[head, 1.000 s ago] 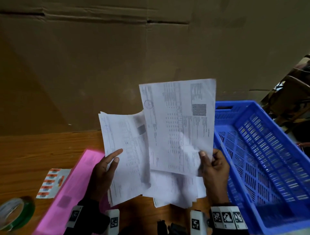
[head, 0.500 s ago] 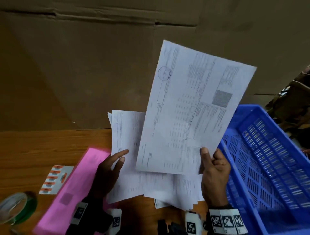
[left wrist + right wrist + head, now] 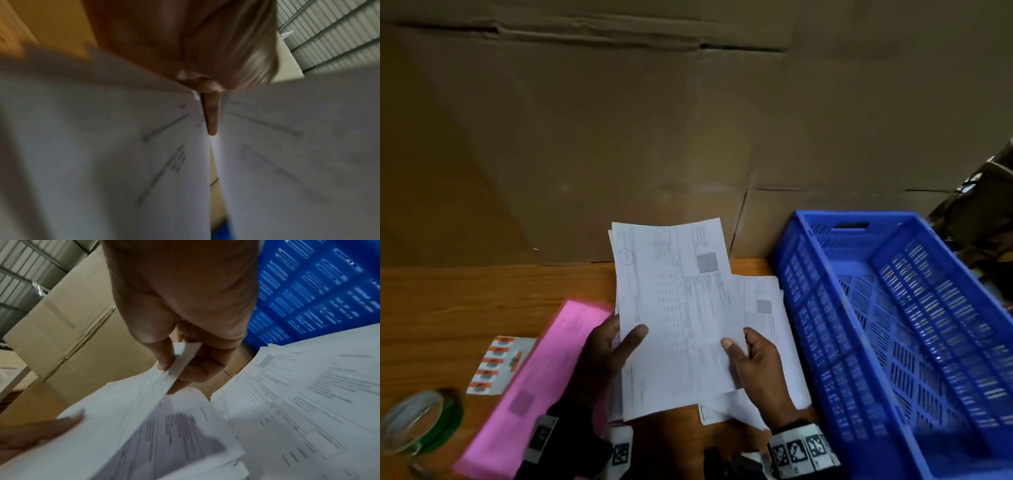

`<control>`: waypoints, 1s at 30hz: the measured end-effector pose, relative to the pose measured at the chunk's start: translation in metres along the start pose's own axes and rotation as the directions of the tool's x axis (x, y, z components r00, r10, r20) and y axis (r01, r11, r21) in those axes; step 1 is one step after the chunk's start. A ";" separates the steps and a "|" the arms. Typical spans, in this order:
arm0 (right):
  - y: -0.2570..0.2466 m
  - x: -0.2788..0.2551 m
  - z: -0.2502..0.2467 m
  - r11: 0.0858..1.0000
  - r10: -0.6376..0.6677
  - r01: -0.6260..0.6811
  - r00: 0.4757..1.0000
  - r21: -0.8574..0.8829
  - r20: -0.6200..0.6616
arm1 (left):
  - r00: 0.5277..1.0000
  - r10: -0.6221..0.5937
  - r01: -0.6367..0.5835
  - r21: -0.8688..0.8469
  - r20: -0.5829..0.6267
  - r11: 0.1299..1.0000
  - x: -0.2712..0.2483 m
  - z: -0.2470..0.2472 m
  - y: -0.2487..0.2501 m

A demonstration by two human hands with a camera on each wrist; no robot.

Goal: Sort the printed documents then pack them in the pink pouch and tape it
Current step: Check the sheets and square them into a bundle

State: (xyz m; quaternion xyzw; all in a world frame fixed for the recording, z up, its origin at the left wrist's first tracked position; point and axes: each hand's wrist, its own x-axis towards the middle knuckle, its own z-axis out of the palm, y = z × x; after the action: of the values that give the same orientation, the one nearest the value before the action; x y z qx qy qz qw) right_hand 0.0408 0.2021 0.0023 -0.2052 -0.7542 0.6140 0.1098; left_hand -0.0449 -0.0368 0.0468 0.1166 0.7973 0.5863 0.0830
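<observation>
A printed sheet (image 3: 674,308) with a blue stamp and a square code lies on top of a small stack held above the wooden table (image 3: 465,301). My left hand (image 3: 616,346) grips the stack's left edge, thumb on top. My right hand (image 3: 743,353) pinches the top sheet's lower right corner (image 3: 180,360) between thumb and fingers. More printed sheets (image 3: 767,325) lie flat on the table beneath, beside the crate. The pink pouch (image 3: 541,387) lies at an angle on the table, left of my left hand. A roll of tape (image 3: 417,421) with a green edge sits at the far left.
A blue slatted plastic crate (image 3: 914,342) fills the right side, close to my right hand. A small card of orange labels (image 3: 496,363) lies between the tape and the pouch. Tall cardboard boxes (image 3: 654,137) wall off the back of the table.
My right hand has brought the raised sheet down and to the left onto the stack in my left hand. The left thumb now rests on top of it.
</observation>
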 end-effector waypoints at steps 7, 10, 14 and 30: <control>0.036 0.012 -0.010 0.937 0.176 -0.204 0.977 -0.284 -0.121 | 0.995 0.034 -0.028 0.069 -0.089 0.997 0.004 -0.001 -0.011; 0.053 0.010 -0.024 0.605 0.258 -0.430 0.902 -0.671 -0.346 | 0.995 0.080 -0.083 -0.043 -0.060 0.996 0.008 -0.005 -0.010; 0.072 0.005 -0.029 0.610 0.200 -0.421 0.901 -0.671 -0.384 | 0.990 0.104 -0.102 0.024 -0.100 0.995 0.009 -0.005 -0.010; 0.071 0.009 -0.055 0.903 0.065 -0.280 0.839 -0.327 -0.540 | 0.990 0.133 -0.128 0.094 -0.054 0.987 0.009 -0.015 -0.028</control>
State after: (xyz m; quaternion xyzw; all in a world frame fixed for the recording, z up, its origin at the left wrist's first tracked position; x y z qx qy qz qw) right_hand 0.0677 0.2662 -0.0553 -0.4484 -0.7821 0.3798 0.2075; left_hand -0.0598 -0.0559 0.0242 0.1546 0.8157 0.5572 0.0151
